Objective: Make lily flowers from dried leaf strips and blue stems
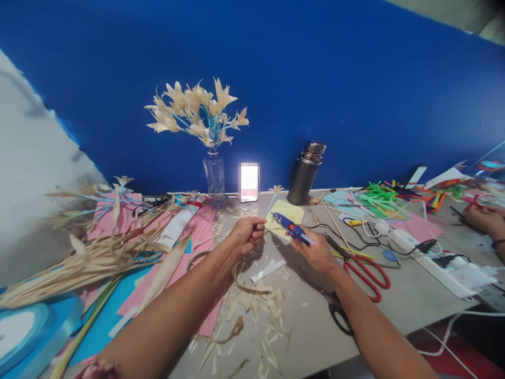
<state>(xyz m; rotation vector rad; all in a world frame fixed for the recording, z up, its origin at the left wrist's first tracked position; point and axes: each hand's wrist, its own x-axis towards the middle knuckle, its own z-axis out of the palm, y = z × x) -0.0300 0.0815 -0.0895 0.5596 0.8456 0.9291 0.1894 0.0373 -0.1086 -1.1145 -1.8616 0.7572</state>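
My left hand (pixel 249 235) is closed around the lower end of a thin blue flower stem (pixel 271 203), which rises to a small pale husk flower (pixel 276 189). In my right hand (pixel 315 253) is a blue glue gun (pixel 292 229) with an orange part, its nozzle pointing left toward the stem. Whether nozzle and stem touch, I cannot tell. Below the nozzle lies a yellow paper sheet (pixel 290 217). Red-handled scissors (pixel 365 268) rest just right of my right hand, and a black-handled pair (pixel 340 318) is partly hidden by my forearm.
A clear bottle (pixel 214 179) holds husk flowers (pixel 197 108). A dark thermos (pixel 305 176) and lit phone (pixel 249 182) stand by the wall. Dried husks (pixel 98 258) and a ribbon roll (pixel 23 329) lie left; a power strip (pixel 434 266) and another person's hand (pixel 483 217) are right.
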